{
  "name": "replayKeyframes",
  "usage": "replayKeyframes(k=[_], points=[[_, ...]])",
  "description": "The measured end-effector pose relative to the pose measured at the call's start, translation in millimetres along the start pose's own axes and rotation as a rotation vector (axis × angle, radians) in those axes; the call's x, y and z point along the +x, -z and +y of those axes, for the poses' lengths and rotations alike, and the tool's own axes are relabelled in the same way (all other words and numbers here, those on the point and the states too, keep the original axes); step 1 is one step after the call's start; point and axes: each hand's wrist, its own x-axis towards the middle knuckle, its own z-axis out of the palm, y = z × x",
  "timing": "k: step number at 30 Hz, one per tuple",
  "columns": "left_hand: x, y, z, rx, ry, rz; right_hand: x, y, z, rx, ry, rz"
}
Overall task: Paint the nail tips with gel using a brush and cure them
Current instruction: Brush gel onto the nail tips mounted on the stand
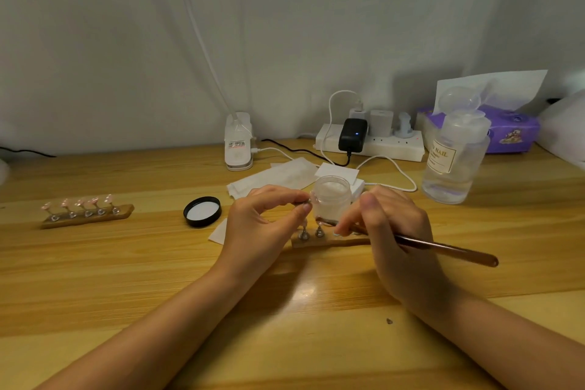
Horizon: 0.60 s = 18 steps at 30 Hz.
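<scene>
Where the wooden table [95, 263] runs toward its left edge, a wooden strip [87, 215] is seen carrying a row of pink nail tips [79, 202] on small metal stands. To its right, nearer the middle, a black lid [202, 211] is laid upside down, its white liner showing. Behind it, near the back edge, a small white device [238, 142] is stood with a cable attached, and white paper sheets [278, 177] are spread in front of it. The left hand [259, 228] is held above the middle of the table, its thumb and forefinger pinched on a small stand whose nail tip cannot be made out. Just beside those fingers an open jar [332, 196] of pale gel is set. Below it a second wooden strip [329, 242] is laid, with two metal stands [311, 233] visible on it. The right hand [392, 231] is curled round a brush [443, 248], whose bristle end is pointed toward the jar's base. Toward the back right corner a power strip [373, 144], a clear bottle [456, 155] and a purple tissue pack [506, 130] are found.
</scene>
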Motion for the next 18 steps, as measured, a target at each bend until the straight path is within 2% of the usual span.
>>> replayKeyframes(k=[5,13,18], points=[[0.4,-0.4,-0.6,0.004,-0.011,-0.002,3.3,-3.4,0.0,-0.059,-0.012,-0.035],[0.3,0.2,-0.8,0.0,-0.019,-0.008,0.7,0.9,-3.0,0.043,-0.048,0.003],[0.8,-0.1,-2.6,-0.008,-0.032,-0.014,5.0,-2.2,-4.6,0.025,-0.11,-0.058]])
